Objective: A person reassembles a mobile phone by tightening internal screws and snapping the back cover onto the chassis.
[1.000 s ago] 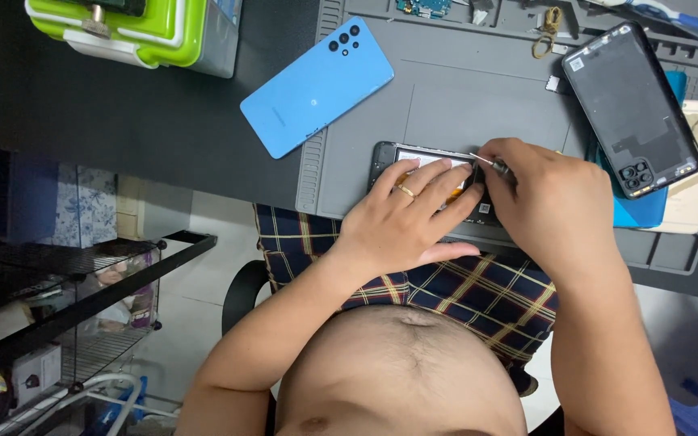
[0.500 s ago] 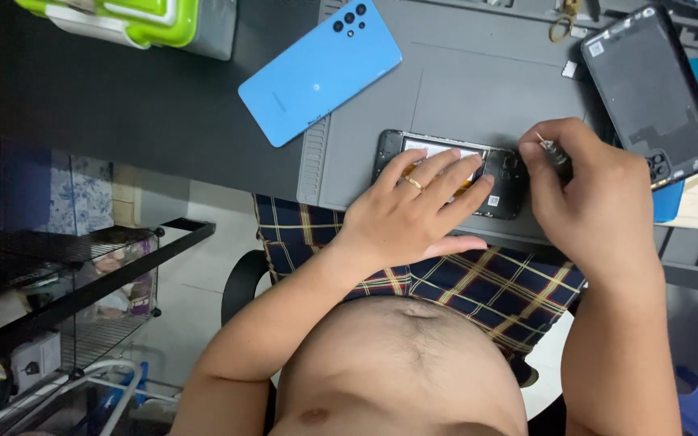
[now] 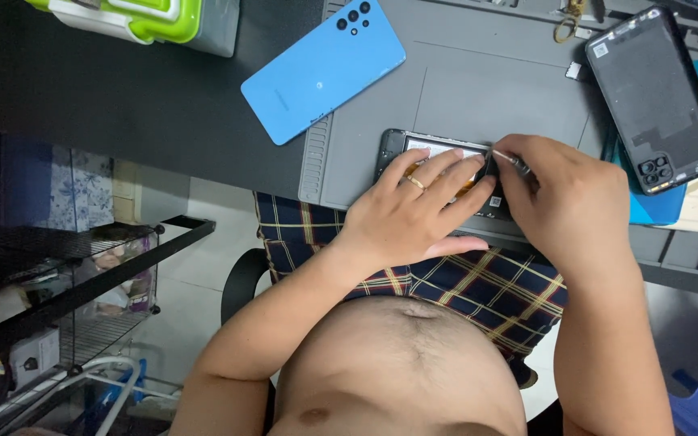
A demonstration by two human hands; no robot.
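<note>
Left hand (image 3: 414,214) flat, fingers spread, pinning open phone (image 3: 438,157) on grey mat (image 3: 486,89) | right hand (image 3: 563,202) pinched around thin tool (image 3: 510,160) at phone's edge | risk: tool slips, gouging board, I'd guess.

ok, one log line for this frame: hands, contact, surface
left hand: pressing opened phone flat | right hand: thin metal tool at phone | surface: grey work mat

blue phone back (image 3: 322,70): glossy plastic | work mat (image 3: 486,89): matt grey rubber
</note>
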